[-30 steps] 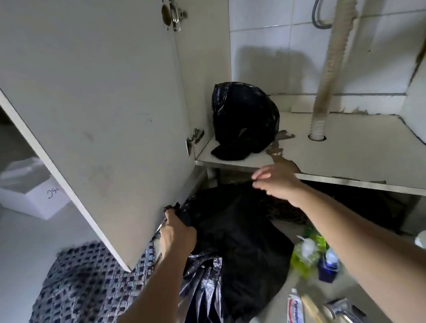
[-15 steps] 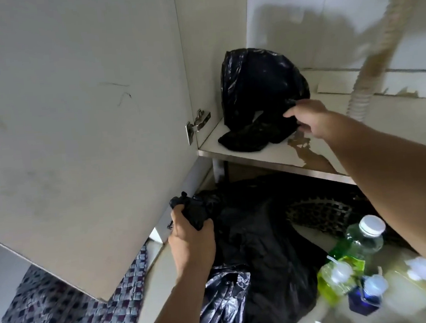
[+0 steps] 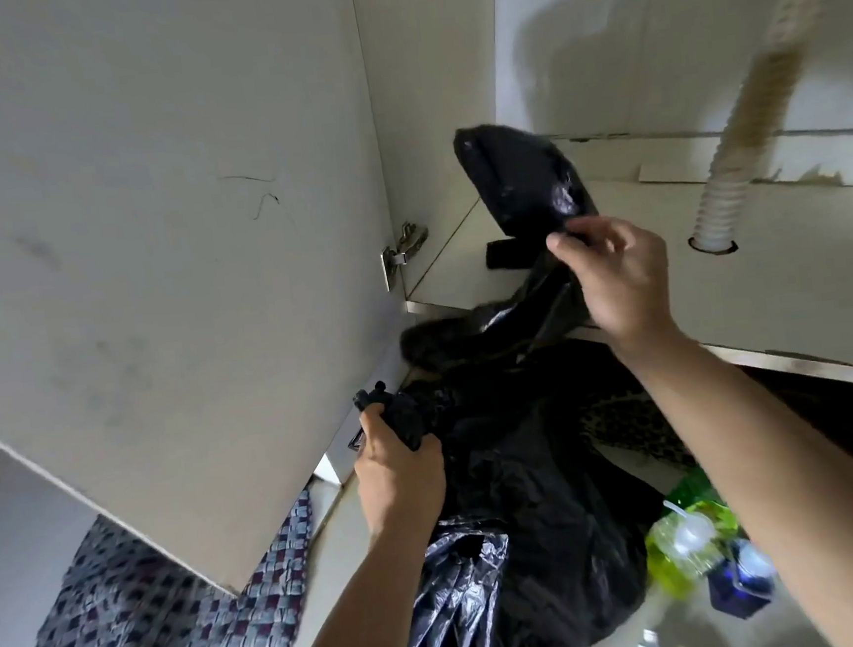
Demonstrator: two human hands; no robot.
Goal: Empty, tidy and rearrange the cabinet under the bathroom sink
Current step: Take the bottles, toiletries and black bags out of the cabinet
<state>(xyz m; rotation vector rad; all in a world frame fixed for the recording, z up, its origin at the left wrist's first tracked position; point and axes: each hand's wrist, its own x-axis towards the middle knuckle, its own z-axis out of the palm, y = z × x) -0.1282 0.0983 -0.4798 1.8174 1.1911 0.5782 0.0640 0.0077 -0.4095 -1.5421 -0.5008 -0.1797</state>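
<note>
My right hand [image 3: 616,275] grips a small black plastic bag [image 3: 520,181] and holds it tilted above the front left of the cabinet shelf [image 3: 793,291]. Part of that bag hangs over the shelf's front edge. A small black piece [image 3: 506,254] lies on the shelf behind it. My left hand [image 3: 395,465] grips the bunched rim of a large black rubbish bag [image 3: 544,519], which stands on the floor below the shelf.
The white cabinet door [image 3: 149,244] hangs open on the left, close to my left hand. A corrugated drain hose [image 3: 738,141] goes down through a hole in the shelf. Green and blue bottles [image 3: 691,547] stand on the floor at the right. Patterned cloth [image 3: 158,635] is at lower left.
My right hand reached the small black bag on the shelf, took hold of it, lifted it and pulled it toward the shelf's front edge. My left hand kept its hold on the large bag.
</note>
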